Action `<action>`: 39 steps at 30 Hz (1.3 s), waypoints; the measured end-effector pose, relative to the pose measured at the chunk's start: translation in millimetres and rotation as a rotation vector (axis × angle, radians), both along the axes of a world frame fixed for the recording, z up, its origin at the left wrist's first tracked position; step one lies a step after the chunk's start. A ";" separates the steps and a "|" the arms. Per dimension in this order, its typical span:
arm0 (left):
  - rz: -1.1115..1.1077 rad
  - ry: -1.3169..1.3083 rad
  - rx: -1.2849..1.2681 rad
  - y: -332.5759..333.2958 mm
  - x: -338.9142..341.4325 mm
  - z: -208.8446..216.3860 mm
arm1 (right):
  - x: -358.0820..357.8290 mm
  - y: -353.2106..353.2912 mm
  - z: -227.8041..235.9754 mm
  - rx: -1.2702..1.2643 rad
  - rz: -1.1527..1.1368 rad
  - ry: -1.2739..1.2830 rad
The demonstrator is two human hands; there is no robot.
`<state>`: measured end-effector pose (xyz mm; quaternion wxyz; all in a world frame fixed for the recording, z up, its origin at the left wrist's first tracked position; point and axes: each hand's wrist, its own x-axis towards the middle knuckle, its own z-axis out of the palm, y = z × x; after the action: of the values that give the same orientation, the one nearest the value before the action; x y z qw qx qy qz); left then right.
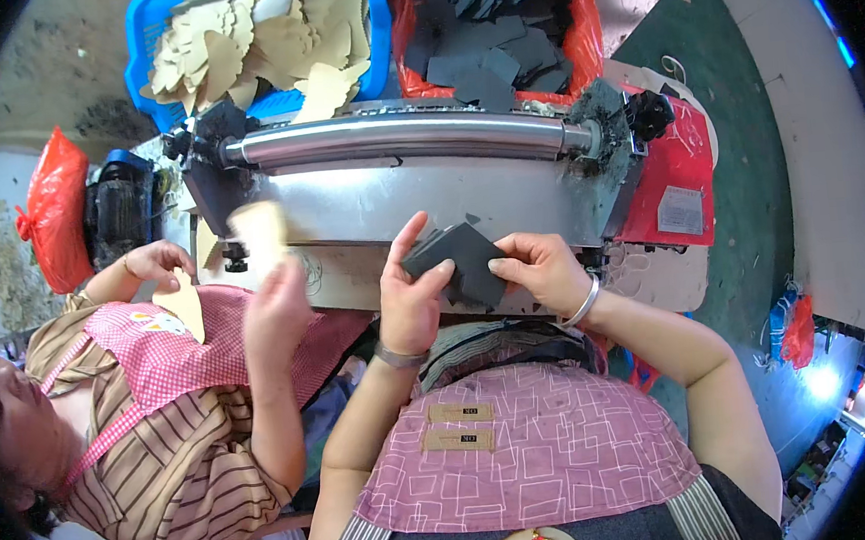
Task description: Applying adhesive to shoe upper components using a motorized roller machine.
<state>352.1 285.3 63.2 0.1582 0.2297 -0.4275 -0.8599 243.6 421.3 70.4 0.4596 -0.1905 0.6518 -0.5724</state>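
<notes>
A small stack of flat black cut pieces (472, 259) is between my hands, in front of the machine's metal plate. My left hand (410, 307) grips the stack's left side, thumb on top and index finger raised along the edge. My right hand (545, 277) pinches its right corner between thumb and fingers. Just beyond lies the machine's shiny metal roller (403, 137), running left to right above a smooth metal plate (397, 194). Whether the pieces are leather or another sheet material I cannot tell.
A blue basket (141, 65) of tan pieces and a red plastic bag (587, 33) of black pieces stand behind the roller. At left, a co-worker (161, 409) handles tan pieces, one hand blurred. A tied red bag (57, 211) sits beside a dark motor (122, 206).
</notes>
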 end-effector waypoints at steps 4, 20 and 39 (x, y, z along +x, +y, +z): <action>-0.025 0.026 0.367 -8.3 -9.7 -3.8 | -9.0 -4.7 13.5 -0.066 -0.008 -0.608; 0.068 -0.112 0.032 -19.3 -24.3 -14.5 | -70.6 -9.6 -11.8 0.145 -0.365 -0.228; 0.109 -0.223 -0.311 -15.2 -33.0 -17.7 | -46.7 -14.2 3.9 0.245 0.018 -0.038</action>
<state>319.1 270.2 45.5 0.1896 0.3191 -0.5570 -0.7429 196.9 407.1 74.3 0.4968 -0.1280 0.7063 -0.4878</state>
